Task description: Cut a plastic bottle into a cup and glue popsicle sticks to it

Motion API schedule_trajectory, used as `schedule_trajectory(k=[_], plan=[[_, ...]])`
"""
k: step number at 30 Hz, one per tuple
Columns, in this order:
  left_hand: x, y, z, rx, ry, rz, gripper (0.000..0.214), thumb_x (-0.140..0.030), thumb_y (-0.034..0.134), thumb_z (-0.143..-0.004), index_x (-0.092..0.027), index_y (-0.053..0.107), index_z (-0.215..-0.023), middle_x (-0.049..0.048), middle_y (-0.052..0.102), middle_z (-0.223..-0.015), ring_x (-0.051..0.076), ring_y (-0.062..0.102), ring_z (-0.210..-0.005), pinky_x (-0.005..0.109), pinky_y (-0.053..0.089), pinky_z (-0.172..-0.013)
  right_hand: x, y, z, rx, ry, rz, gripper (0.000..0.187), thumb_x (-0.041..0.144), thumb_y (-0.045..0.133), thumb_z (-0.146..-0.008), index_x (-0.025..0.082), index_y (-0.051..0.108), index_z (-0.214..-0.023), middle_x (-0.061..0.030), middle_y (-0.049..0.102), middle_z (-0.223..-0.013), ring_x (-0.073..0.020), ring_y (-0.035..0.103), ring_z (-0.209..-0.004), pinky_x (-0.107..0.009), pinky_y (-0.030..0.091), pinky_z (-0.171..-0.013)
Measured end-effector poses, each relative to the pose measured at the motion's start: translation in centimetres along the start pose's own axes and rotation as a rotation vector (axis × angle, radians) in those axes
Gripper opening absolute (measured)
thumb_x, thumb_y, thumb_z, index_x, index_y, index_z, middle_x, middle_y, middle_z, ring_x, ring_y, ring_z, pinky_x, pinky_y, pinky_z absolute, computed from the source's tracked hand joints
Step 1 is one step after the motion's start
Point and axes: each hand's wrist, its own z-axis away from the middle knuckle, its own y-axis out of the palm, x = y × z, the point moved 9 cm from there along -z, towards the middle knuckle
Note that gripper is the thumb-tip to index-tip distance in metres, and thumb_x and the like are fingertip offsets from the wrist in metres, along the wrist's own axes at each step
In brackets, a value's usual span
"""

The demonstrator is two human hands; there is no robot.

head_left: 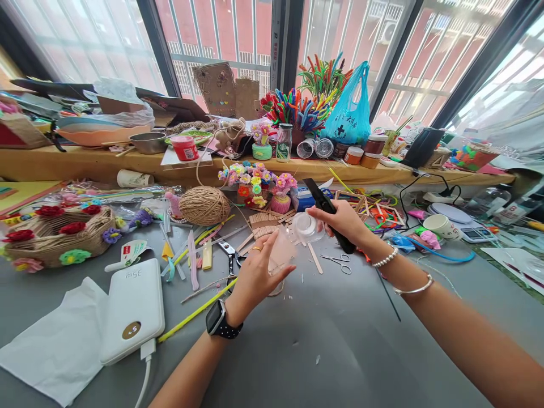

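One ball of tan jute twine (pixel 204 205) sits on the grey tabletop (pixel 323 340), and I place everything from it. Nearer me than the ball and to its right, my left hand (pixel 254 276) is half open. Its thumb and fingers curve loosely round one clear plastic cup (pixel 282 251), held just above the tabletop. Further right of the ball, my right hand (pixel 345 222) is closed tight round one black stick-shaped tool (pixel 322 201), whose upper end slants back toward the ball. A second clear round cup (pixel 306 226) lies between the ball and that hand, at my thumb tip; I cannot tell whether the thumb touches it.

I count two pairs of scissors. One black-handled pair (pixel 230 256) is just in front of the ball, and one small silver pair (pixel 340 263) is well right of it, under my right wrist. That wrist wears two bracelets, one pearl bracelet (pixel 385 259) and one silver bangle (pixel 415 289); the left wrist carries one black smartwatch (pixel 219 320).

Left of the ball stands one woven basket with felt flowers (pixel 51 255). Nearer me and left of the ball lie one white power bank (pixel 134 309) and one white paper sheet (pixel 55 345). One long yellow pipe cleaner (pixel 193 313) slants across the tabletop nearer me than the ball.
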Motion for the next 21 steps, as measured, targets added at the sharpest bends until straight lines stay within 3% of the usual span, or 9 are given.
schedule_trajectory(k=[3,7,12,15,21], plan=[[0.1,-0.1,0.0,-0.007,-0.002,-0.041,0.063,-0.041,0.045,-0.080,-0.021,0.021,-0.134,0.0123,0.035,-0.132,0.026,0.038,-0.117,0.040,0.026,-0.099,-1.4,-0.3,1.1,-0.068,0.017,-0.092,0.042,0.055,0.057,-0.067,0.016,0.057,-0.084,-0.0018,0.063,-0.059,-0.0083,0.045,-0.033,-0.022,0.036,-0.033],[0.1,-0.5,-0.1,-0.032,-0.031,0.004,0.060,-0.038,0.047,-0.079,-0.021,0.025,-0.133,0.0115,0.036,-0.132,0.026,0.038,-0.116,0.040,0.026,-0.099,-2.2,-0.7,2.4,-0.112,0.001,-0.167,0.040,0.051,0.058,-0.069,0.017,0.056,-0.090,-0.0042,0.066,-0.071,-0.0072,0.046,-0.035,-0.021,0.037,-0.034],[1.4,-0.1,-0.2,-0.038,-0.172,0.234,0.071,-0.040,0.060,-0.069,-0.019,0.029,-0.130,0.0135,0.041,-0.125,0.024,0.049,-0.100,0.040,0.041,-0.085,-2.7,-0.6,2.8,-0.143,-0.008,-0.231,0.038,0.049,0.059,-0.069,0.017,0.054,-0.090,-0.0037,0.066,-0.071,-0.0070,0.046,-0.035,-0.021,0.037,-0.034],[2.0,0.3,-0.3,-0.041,-0.223,0.381,0.069,-0.039,0.063,-0.066,-0.020,0.033,-0.125,0.0129,0.041,-0.125,0.023,0.050,-0.100,0.038,0.045,-0.082,-2.7,-0.4,2.6,-0.153,-0.014,-0.242,0.038,0.049,0.059,-0.068,0.017,0.054,-0.088,-0.0032,0.067,-0.069,-0.0074,0.046,-0.034,-0.021,0.037,-0.034],[3.6,2.1,0.0,0.013,-0.422,0.797,0.084,-0.036,0.068,-0.063,-0.020,0.019,-0.130,0.0157,0.042,-0.123,0.024,0.055,-0.100,0.039,0.046,-0.083,-2.3,-0.1,2.4,-0.174,-0.038,-0.204,0.036,0.048,0.058,-0.070,0.017,0.054,-0.088,-0.0019,0.065,-0.064,-0.0079,0.046,-0.034,-0.021,0.037,-0.034]])
